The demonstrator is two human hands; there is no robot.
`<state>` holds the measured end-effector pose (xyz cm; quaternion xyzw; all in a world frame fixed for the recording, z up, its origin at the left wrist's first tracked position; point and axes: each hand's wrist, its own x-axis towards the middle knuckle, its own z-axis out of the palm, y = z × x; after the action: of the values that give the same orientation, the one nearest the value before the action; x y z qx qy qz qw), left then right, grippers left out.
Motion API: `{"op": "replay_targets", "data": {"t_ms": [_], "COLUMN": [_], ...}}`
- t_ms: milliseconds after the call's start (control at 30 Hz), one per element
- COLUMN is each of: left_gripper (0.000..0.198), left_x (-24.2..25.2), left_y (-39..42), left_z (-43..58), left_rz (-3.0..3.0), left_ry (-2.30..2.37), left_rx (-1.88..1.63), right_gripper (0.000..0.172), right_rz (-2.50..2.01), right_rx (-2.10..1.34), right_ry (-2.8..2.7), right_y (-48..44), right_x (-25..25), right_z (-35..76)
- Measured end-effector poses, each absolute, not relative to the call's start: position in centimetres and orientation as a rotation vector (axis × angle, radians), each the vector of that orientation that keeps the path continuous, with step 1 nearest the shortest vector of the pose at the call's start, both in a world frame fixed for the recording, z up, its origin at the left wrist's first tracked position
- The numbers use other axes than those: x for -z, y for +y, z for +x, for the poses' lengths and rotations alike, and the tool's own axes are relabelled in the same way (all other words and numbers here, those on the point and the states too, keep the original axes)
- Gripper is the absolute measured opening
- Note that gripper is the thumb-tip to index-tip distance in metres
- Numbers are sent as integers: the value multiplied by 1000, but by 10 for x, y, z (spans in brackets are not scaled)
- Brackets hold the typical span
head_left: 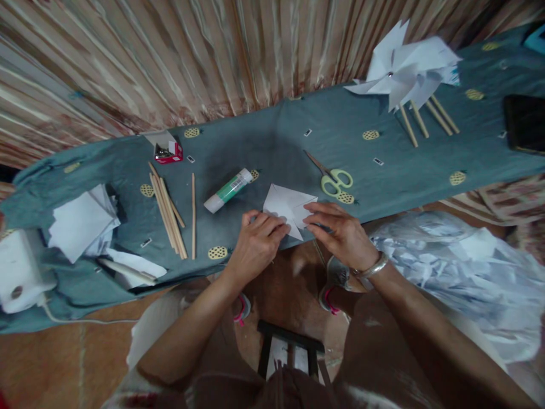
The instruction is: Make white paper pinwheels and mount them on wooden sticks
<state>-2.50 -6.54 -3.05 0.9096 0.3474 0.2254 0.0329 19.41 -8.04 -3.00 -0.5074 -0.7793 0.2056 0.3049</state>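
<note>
A white square of paper with cut slits (284,200) lies near the table's front edge, between my hands. My left hand (260,241) grips its lower left side, fingers curled and pressed together. At the paper's right side, my right hand (343,232) pinches a flap between thumb and fingertips. The fingertips partly cover the paper's lower edge. Just behind and right of it rest scissors with pale green handles (336,182). A green and white glue stick (229,190) lies to the left, apart from my left hand.
Wooden sticks (168,218), a small red box (168,152) and stacked white paper (85,221) lie left. Finished paper pinwheels (404,68) lie back right, near a dark phone (524,124). A plastic bag of white paper pieces (464,272) stands below, right of my legs.
</note>
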Motion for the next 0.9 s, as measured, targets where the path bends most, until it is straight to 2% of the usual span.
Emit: {"op": "replay_targets", "data": {"t_ms": [567,900], "left_gripper": [21,33], "left_x": [25,28], "left_y": [-72,-77], "left_z": [-20,-16], "left_rz": [2707,2689], "left_ry": [1037,1007], "left_rx": [-698,-624], "right_gripper": [15,23], "right_rz": [-1495,-1647], "right_rx": [-622,-663], "right_ry": [-1845,-1820], "right_y": [-66,-64], "right_x": [27,24], "right_z": [180,178]}}
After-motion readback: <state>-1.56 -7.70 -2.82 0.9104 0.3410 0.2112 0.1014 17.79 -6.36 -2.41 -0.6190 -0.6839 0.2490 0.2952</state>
